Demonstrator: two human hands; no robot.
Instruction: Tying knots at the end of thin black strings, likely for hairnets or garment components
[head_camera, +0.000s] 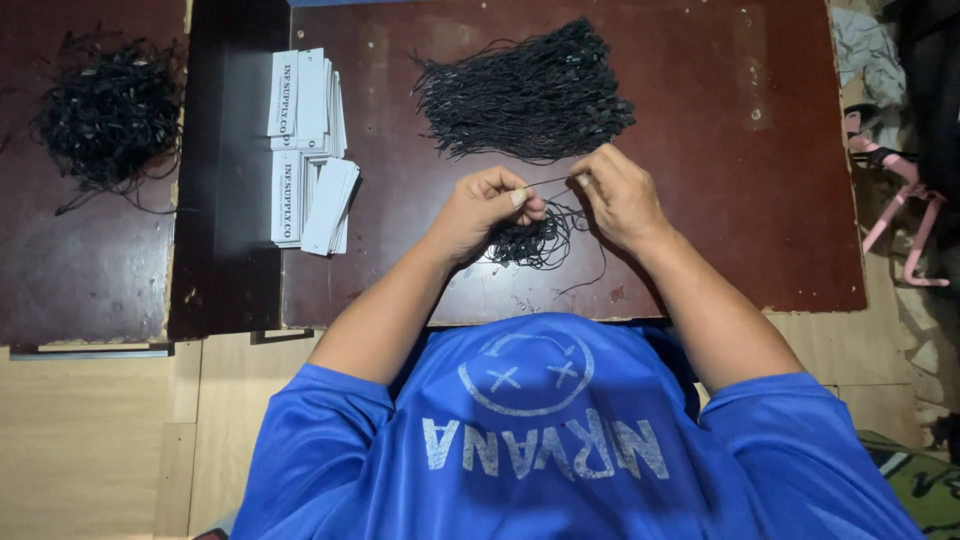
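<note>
Black string (553, 181) pinched between both hands

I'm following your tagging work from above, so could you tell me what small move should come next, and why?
Probably draw the black cord taut and free of the small bundle under the hands. The left hand and right hand each pinch one end, and the white tags lie untouched to the left.

Both forearms are reaching forward and converging. The left hand (487, 208) is curling into a loose fist, thumb and forefinger pinching. The right hand (620, 196) is mirroring it, knuckles up, fingertips apparently pinching, though they are partly hidden.
</note>
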